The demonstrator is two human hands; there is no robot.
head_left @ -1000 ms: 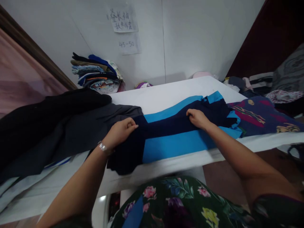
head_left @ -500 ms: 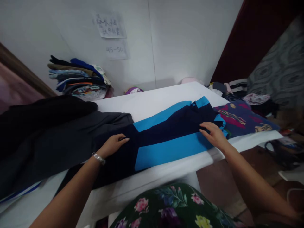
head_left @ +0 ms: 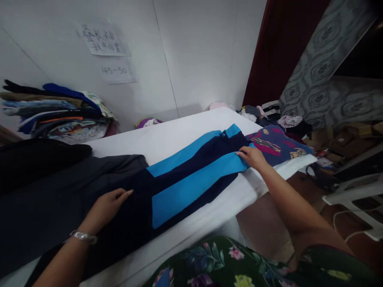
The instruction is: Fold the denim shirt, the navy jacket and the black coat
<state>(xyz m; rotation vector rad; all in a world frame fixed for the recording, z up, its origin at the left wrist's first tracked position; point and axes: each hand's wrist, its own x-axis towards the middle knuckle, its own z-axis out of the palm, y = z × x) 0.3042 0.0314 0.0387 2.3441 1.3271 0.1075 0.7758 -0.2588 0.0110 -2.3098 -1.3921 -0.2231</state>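
Note:
A long navy and bright blue garment (head_left: 185, 195) lies stretched across the white table. My left hand (head_left: 104, 209), with a silvery bracelet at the wrist, rests on the dark navy part, its fingers extended and loosely together. At the far right end of the garment, my right hand (head_left: 253, 157) pinches the edge of a bright blue panel between thumb and fingers. Dark grey clothing (head_left: 68, 195) lies beside and partly under the left end. Just past my right hand is a purple-blue patterned garment (head_left: 275, 145).
A tall stack of folded clothes (head_left: 56, 113) stands at the back left. A black garment (head_left: 44, 153) lies in front of it. Handwritten paper signs (head_left: 118, 71) hang on the wall. More clothes (head_left: 266, 111) lie at the far right. A white plastic stool (head_left: 353, 199) stands right of the table.
My right hand has shifted the near blue panel upward, showing navy fabric along the lower edge. My left hand has slid left, its fingers looser. The view has turned right.

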